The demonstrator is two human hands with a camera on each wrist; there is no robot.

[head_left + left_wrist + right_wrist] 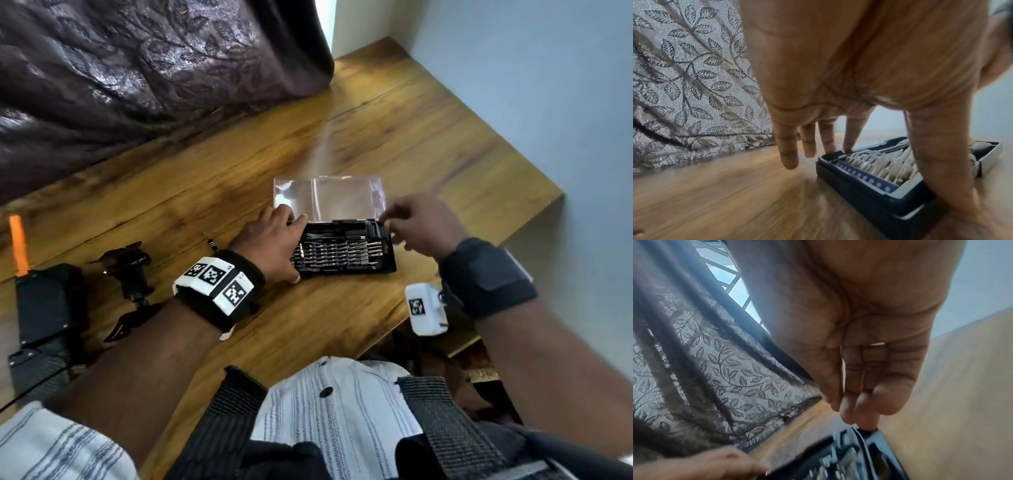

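Observation:
A black bit case (342,255) lies open on the wooden table (411,130), with rows of metal bits (885,165) inside and its clear lid (329,198) folded back flat behind it. My left hand (296,250) spans the case's left end. Its straight fingers (851,138) touch the far left corner and the thumb (941,162) presses the near rim. My right hand (390,226) hovers at the far right corner of the case (849,459). Its bunched fingertips (865,420) touch a dark part there. Whether they hold anything is hidden.
A dark leaf-patterned curtain (137,68) hangs along the table's far left side. Black devices (48,301), a black mount (130,274) and an orange strip (19,246) sit at the left. A small loose bit (212,244) lies beside my left wrist. The table edge (513,240) runs close on the right.

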